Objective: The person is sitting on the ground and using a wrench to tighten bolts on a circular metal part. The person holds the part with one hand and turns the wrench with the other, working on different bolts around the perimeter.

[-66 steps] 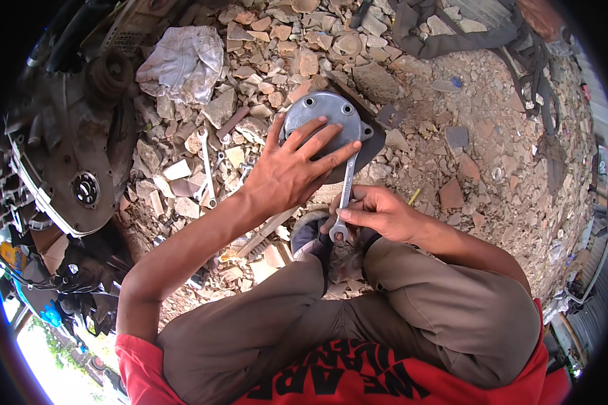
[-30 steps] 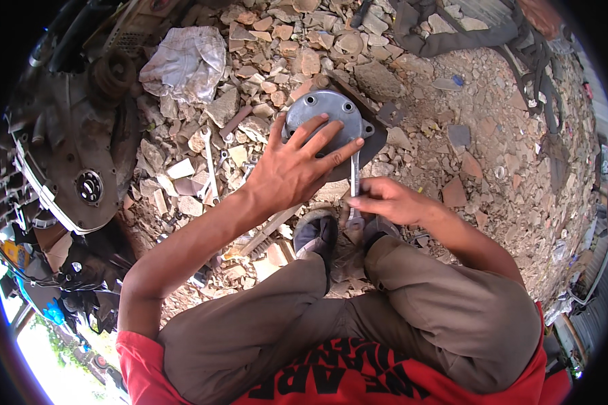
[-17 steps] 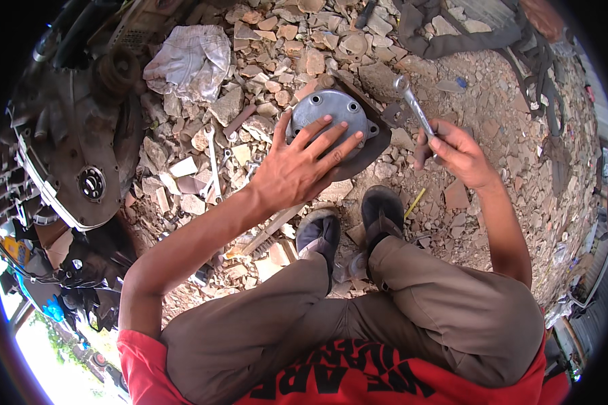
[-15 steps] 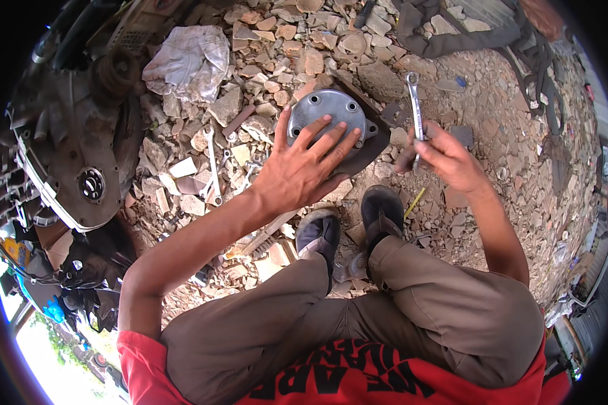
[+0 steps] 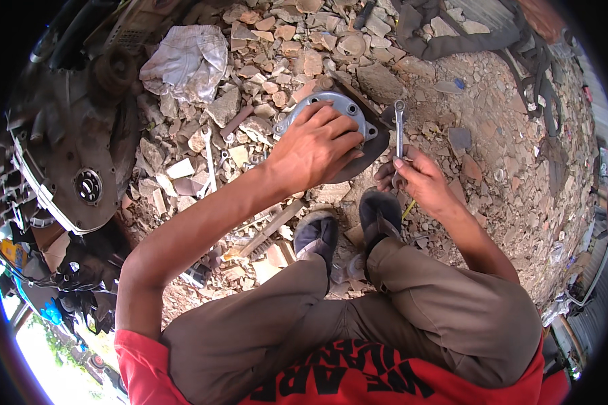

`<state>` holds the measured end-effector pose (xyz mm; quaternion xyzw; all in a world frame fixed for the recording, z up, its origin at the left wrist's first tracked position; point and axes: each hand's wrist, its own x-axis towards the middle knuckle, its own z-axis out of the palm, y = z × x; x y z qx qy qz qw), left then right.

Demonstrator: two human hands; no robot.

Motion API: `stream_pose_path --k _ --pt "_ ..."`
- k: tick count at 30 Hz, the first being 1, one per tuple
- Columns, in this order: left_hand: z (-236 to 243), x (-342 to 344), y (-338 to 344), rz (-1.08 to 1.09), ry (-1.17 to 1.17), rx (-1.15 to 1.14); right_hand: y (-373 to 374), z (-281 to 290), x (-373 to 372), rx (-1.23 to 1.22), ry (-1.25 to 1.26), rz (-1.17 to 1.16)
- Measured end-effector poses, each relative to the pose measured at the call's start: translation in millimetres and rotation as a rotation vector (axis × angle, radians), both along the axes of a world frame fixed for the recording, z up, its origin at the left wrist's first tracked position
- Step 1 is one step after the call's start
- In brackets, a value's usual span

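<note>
A round grey metal cover (image 5: 336, 102) with bolt holes and side lugs lies on a dark part (image 5: 358, 165) among the rubble, ahead of my shoes. My left hand (image 5: 321, 145) rests over the cover with bent fingers closed on it; the palm and fingertips are mostly hidden. To its right, my right hand (image 5: 419, 177) grips a silver combination wrench (image 5: 399, 128) by its lower part. The wrench stands nearly upright in view, its ring end uppermost and apart from the cover.
Another wrench (image 5: 210, 158) lies on the broken stones at left. A large engine casing (image 5: 67, 169) fills the left side, with a whitish cloth (image 5: 186, 64) beyond it. Dark straps (image 5: 452, 44) lie at far right. My shoes (image 5: 380, 214) are close below the cover.
My left hand's fingers, spread flat on the cover before, are now bent over it. My right hand has moved left and slightly nearer to me, carrying the wrench closer to the cover.
</note>
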<state>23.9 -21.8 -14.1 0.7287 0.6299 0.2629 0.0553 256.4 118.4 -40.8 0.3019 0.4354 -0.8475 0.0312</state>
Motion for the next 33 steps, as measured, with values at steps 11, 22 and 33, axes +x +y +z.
stream_pose_path --k 11,22,33 --pt "-6 0 -1 0.013 -0.042 0.069 -17 -13 2 -0.047 -0.051 -0.011" --pt "1 -3 2 -0.026 -0.045 0.016 -25 -3 1 -0.142 0.005 0.024" --pt "-5 0 3 -0.010 -0.104 0.009 -26 -2 2 -0.055 -0.023 0.039"
